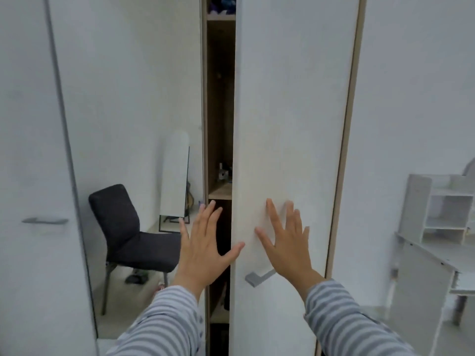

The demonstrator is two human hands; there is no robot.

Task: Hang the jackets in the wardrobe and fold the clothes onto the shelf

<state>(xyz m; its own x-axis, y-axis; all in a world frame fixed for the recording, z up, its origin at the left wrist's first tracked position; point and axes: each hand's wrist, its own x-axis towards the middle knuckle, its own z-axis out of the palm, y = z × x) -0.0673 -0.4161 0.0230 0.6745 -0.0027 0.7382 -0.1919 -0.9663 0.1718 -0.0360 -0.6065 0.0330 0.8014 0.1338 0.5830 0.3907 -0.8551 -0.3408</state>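
Just one view here, a wide-angle head cam looking forward and a bit down, so straight lines bow near the edges. It sits really close to the wardrobe door [290, 124], which fills the middle. Both hands, left hand [203, 247] and right hand [288, 242], reach in from the bottom edge. A chair [123, 227] shows off left, a counter [437, 253] off right.

I see both hands raised w/ fingers spread: right hand [285, 242] flat on the white wardrobe door [290, 124] above its grey metal handle [258, 276], left hand [205, 242] before the dark gap. Black padded chair [128, 227] at left.
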